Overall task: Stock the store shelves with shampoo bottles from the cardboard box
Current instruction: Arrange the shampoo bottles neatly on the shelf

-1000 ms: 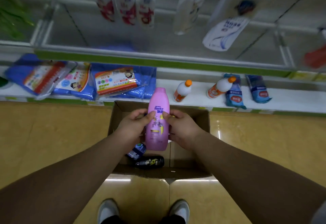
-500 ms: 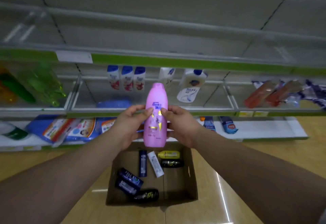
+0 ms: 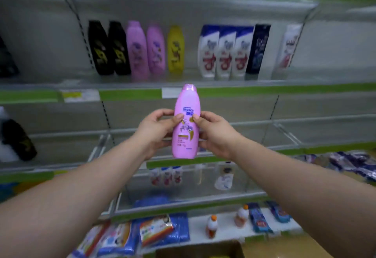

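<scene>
I hold a pink shampoo bottle [image 3: 186,121] upright in front of the shelves, cap up, label facing me. My left hand [image 3: 155,130] grips its left side and my right hand [image 3: 215,132] grips its right side, thumbs on the label. Behind and above it, a shelf [image 3: 264,90] with a green front strip carries a row of bottles: two black [image 3: 108,48], two pink [image 3: 145,49], one yellow [image 3: 175,49] and three white-and-blue ones [image 3: 224,51]. The top edge of the cardboard box [image 3: 200,248] shows at the bottom of the view.
The shelf level right behind the bottle shows only a black bottle [image 3: 19,139] at far left. Lower shelves hold small white bottles [image 3: 165,176], blue packets [image 3: 156,230] and orange-capped bottles [image 3: 211,226]. A dark blue bottle [image 3: 257,49] stands right of the white ones.
Both hands have lifted the pink bottle from just above the box up to shelf height. My view has tilted up from the floor and box to the upper shelves.
</scene>
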{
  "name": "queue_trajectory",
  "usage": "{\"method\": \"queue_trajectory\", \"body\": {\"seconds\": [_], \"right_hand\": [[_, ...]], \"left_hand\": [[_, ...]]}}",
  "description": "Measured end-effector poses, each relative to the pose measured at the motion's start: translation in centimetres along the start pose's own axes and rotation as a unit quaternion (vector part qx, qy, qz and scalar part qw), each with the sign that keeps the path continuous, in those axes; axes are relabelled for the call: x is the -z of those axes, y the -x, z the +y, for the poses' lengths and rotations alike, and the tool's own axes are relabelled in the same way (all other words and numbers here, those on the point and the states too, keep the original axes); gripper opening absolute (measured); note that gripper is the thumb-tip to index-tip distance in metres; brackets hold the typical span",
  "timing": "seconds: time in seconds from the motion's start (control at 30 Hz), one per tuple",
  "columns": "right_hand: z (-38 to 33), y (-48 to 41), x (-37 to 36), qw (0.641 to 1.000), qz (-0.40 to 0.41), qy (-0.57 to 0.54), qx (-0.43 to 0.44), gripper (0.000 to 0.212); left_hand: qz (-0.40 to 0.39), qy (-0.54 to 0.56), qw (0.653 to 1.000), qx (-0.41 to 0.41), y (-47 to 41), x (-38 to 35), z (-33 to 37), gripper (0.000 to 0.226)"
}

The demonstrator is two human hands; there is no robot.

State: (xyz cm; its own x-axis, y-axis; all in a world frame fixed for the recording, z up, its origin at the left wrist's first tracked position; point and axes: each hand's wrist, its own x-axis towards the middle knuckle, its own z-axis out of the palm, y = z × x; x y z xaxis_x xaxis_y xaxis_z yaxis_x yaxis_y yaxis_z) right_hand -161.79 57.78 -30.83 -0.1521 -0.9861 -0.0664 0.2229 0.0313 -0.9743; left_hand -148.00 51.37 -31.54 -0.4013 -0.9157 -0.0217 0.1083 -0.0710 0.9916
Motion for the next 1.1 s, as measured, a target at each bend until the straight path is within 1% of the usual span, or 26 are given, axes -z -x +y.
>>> {"method": "queue_trajectory", "body": {"seconds": [0.07, 0.23, 0.37, 0.43, 0.53, 0.6, 0.73, 0.9, 1.0, 1.1], "right_hand": [[-2.9, 0.5, -1.2, 1.0, -0.009, 0.006, 0.028, 0.017], [-8.0, 1.5, -3.6, 0.996, -0.029, 0.027, 0.078, 0.028], [-10.8, 2.0, -5.5, 0.991, -0.057, 0.045, 0.116, 0.022], [-11.5, 2.1, -6.4, 0.988, -0.072, 0.053, 0.126, 0.019], [-11.7, 1.9, -7.6, 0.987, -0.079, 0.055, 0.13, 0.017], [-11.3, 1.8, -8.4, 0.987, -0.081, 0.061, 0.128, 0.022], [-9.7, 1.5, -9.7, 0.991, -0.078, 0.048, 0.097, 0.024], [-8.0, 0.7, -10.6, 0.992, -0.084, 0.07, 0.066, 0.024], [-7.7, -0.4, -10.8, 0.99, -0.102, 0.072, 0.062, 0.023], [-8.1, -1.8, -10.9, 0.988, -0.122, 0.073, 0.059, 0.022]], "left_hand": [[-0.008, -0.006, 0.999, -0.032, 0.5, 0.0, 3.3, 0.017], [-0.029, 0.004, 0.995, -0.09, 1.8, 0.7, 8.7, 0.015], [-0.043, -0.004, 0.991, -0.129, 3.0, 2.1, 12.3, 0.025], [-0.039, -0.008, 0.989, -0.141, 3.4, 3.0, 13.5, 0.026], [-0.034, -0.004, 0.989, -0.147, 3.7, 4.3, 14.3, 0.025], [-0.037, -0.006, 0.989, -0.144, 3.9, 5.2, 14.3, 0.028], [-0.035, -0.007, 0.993, -0.115, 4.1, 6.7, 13.1, 0.029], [-0.019, -0.007, 0.996, -0.085, 3.9, 8.4, 11.3, 0.036], [0.0, -0.013, 0.996, -0.084, 3.3, 8.9, 11.0, 0.031], [0.031, -0.004, 0.995, -0.09, 2.7, 9.3, 11.1, 0.032]]}}
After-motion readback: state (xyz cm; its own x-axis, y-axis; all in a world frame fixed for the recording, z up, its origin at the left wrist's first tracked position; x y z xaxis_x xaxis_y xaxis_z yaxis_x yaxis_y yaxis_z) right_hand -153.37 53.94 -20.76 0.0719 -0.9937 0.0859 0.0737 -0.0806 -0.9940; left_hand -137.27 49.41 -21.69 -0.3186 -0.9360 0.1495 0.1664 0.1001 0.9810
